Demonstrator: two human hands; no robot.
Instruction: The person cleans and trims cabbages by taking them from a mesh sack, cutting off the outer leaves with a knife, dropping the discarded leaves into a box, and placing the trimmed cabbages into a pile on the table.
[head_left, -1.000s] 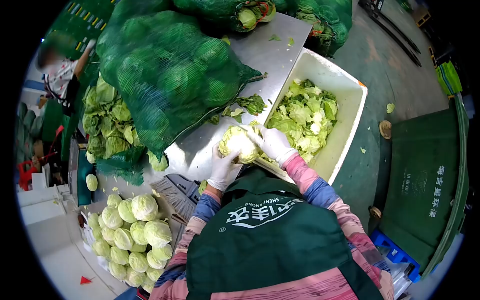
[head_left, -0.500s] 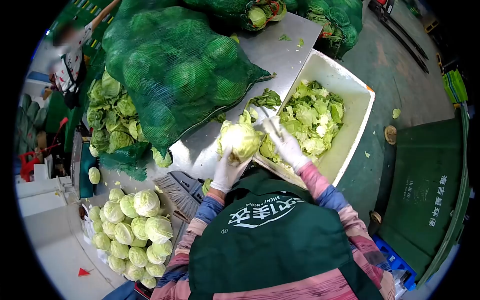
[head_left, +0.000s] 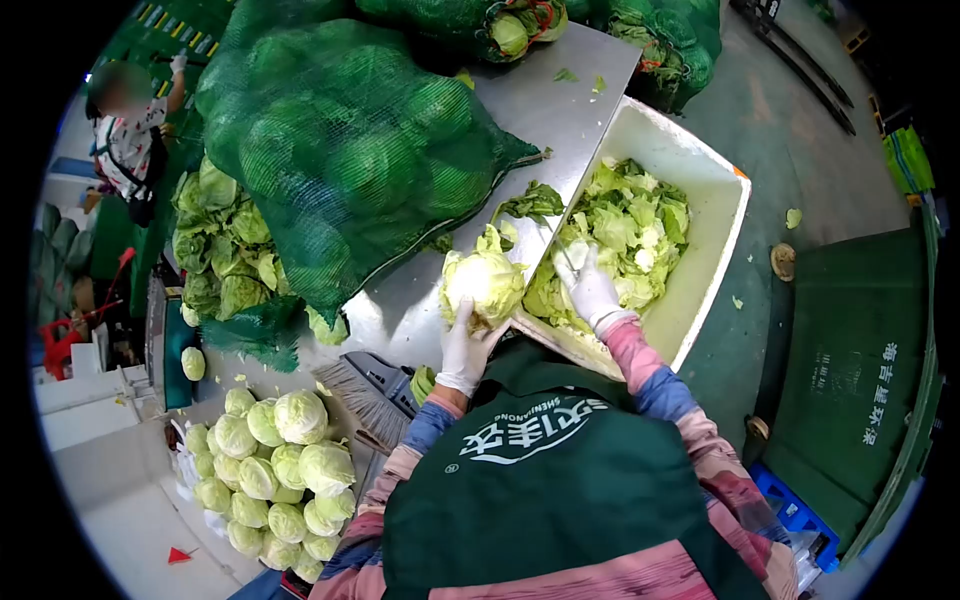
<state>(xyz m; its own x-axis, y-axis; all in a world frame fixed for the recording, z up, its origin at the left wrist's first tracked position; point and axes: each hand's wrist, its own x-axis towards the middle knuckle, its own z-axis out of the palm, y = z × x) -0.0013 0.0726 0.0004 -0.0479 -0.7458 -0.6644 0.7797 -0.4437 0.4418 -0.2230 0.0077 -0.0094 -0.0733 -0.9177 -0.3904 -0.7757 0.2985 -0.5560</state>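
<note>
My left hand (head_left: 466, 350), in a white glove, grips a pale green cabbage (head_left: 484, 282) from below and the side, over the metal table near the white box. A loose leaf sticks up from the cabbage's top. My right hand (head_left: 594, 292), also gloved, is closed over the left side of the white foam box (head_left: 715, 262). In it is a knife (head_left: 569, 262), only partly visible and hard to make out. Cut cabbage leaves (head_left: 630, 225) lie heaped inside the box. A dark green leaf (head_left: 535, 202) rests on the table beyond the cabbage.
A green net sack (head_left: 370, 160) full of cabbages covers much of the metal table (head_left: 545, 90). Trimmed cabbages (head_left: 285, 465) are piled at lower left, beside a brush (head_left: 362, 395). A large green bin (head_left: 850, 370) stands right. Another person (head_left: 130, 150) is at far left.
My right hand with the knife has moved from beside the cabbage to over the leaves in the box. My left hand still holds the cabbage, shifted slightly right. The other person has shifted.
</note>
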